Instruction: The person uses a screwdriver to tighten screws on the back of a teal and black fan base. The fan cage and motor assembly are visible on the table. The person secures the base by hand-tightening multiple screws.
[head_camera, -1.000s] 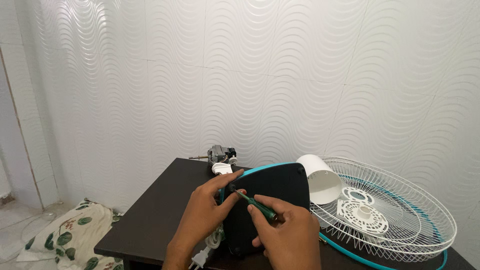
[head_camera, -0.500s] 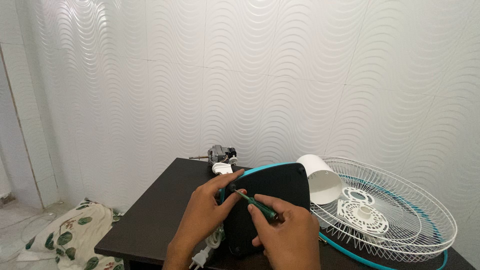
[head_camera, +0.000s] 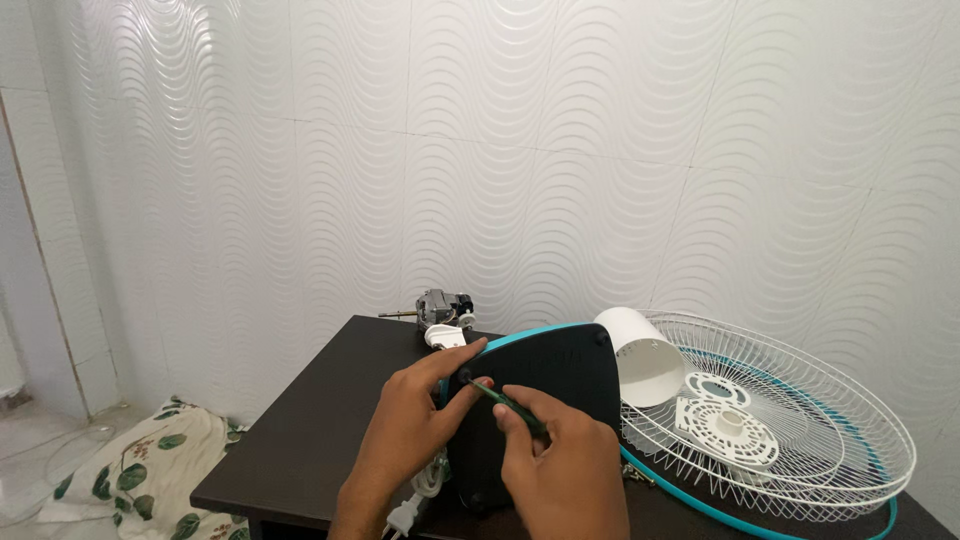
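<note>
The right hand (head_camera: 565, 475) grips a green screwdriver (head_camera: 510, 405), its tip at a screw between the left fingertips. The left hand (head_camera: 410, 425) clasps the black fan base (head_camera: 560, 385).

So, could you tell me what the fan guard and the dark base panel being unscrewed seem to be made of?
Fan guard: probably white-coated metal wire, judging by its thin, even spokes and rings. Dark base panel: looks like matte moulded plastic, with rounded corners and a teal rim. Screwdriver: green translucent handle, likely plastic.
</note>
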